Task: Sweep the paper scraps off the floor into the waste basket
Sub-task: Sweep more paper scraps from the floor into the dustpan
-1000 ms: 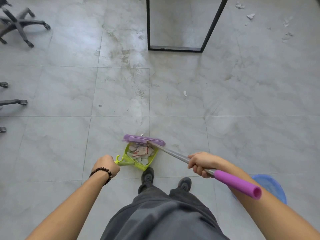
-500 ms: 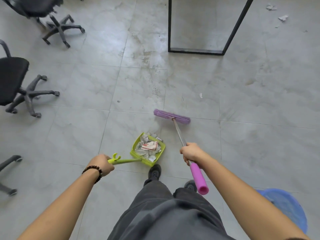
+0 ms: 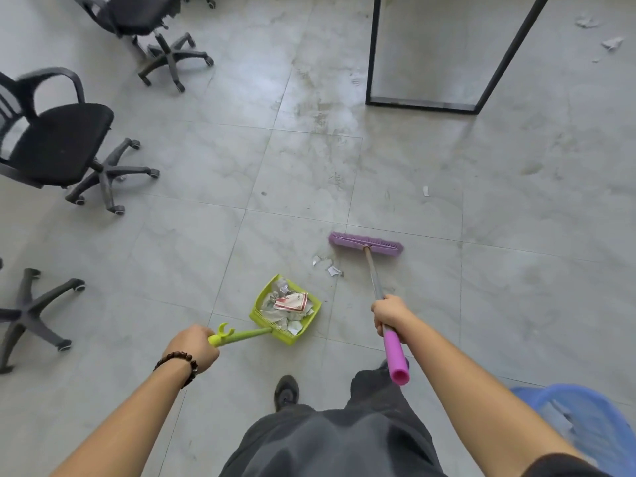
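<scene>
My left hand [image 3: 194, 346] grips the handle of a lime green dustpan [image 3: 266, 297] that holds several crumpled paper scraps [image 3: 290, 302]. My right hand [image 3: 389, 311] is closed around the metal shaft of a purple broom [image 3: 364, 243], whose head rests on the floor ahead of the pan. A few small white scraps [image 3: 327, 266] lie between the broom head and the dustpan. One more scrap [image 3: 425, 191] lies farther ahead, and others [image 3: 611, 43] sit at the far right. The blue waste basket [image 3: 585, 421] stands at the lower right, partly behind my right arm.
Black office chairs [image 3: 58, 139] stand at the left and a chair base [image 3: 27, 315] near the left edge. A black metal table frame [image 3: 423, 105] stands ahead on the grey tile floor. My shoes [image 3: 286, 390] and dark trousers fill the bottom centre.
The broom head has swung away from the dustpan mouth and now lies ahead and to the right. The dustpan has pulled back, leaving a few small scraps on the floor.
</scene>
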